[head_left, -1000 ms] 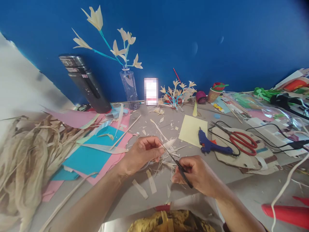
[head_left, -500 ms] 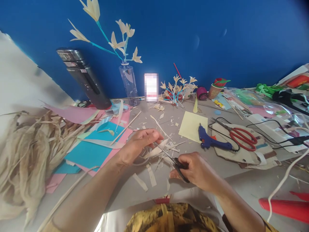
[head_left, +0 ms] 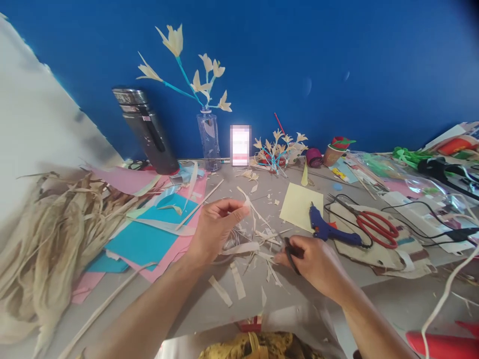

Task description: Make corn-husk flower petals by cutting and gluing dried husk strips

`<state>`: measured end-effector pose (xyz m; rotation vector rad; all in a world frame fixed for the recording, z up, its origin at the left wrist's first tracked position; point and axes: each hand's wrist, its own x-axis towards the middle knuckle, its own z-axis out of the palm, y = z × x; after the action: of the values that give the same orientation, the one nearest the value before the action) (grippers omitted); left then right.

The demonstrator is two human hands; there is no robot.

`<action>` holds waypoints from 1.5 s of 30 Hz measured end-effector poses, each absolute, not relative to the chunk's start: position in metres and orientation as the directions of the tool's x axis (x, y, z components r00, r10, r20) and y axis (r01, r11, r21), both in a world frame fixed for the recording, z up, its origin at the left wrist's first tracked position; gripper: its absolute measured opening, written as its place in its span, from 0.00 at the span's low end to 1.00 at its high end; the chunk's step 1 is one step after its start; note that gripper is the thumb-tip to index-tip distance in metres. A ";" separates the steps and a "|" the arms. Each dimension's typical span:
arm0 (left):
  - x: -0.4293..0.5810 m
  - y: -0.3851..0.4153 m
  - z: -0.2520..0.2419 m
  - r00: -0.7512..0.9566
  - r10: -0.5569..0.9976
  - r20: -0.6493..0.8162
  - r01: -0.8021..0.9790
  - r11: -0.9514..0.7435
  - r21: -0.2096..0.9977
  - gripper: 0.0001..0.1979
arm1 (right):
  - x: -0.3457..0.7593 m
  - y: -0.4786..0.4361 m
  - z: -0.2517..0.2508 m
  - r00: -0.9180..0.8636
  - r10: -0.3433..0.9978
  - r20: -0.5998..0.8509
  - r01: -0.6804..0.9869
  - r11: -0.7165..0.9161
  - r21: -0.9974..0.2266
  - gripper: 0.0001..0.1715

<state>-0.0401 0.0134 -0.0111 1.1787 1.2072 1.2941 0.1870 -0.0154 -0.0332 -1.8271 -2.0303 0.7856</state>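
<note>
My left hand is raised a little over the grey table, thumb and fingers pinched on a thin pale husk strip that trails down toward the cuttings. My right hand rests low on the table, closed round small black scissors, with only the handles showing. Between both hands lies a heap of pale husk cuttings.
Dried husks are piled at the left beside blue and pink paper sheets. A blue glue gun, red scissors, cables and a yellow sheet lie to the right. A dark flask and a bottle with husk flowers stand by the blue wall.
The left hand has lifted off the cuttings and now pinches a thin strip. The right hand has drawn the scissors away from the left hand and lowered them to the table.
</note>
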 end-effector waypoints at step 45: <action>-0.033 0.000 -0.021 0.596 0.773 -0.216 -0.280 0.452 0.847 0.13 | 0.144 -0.010 -0.021 -0.376 0.926 -0.045 -0.281 -0.160 -0.946 0.12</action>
<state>-0.0334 0.0002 -0.0210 0.8716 0.6530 0.7104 0.1441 -0.0105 -0.0209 -0.8452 -1.1742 1.6893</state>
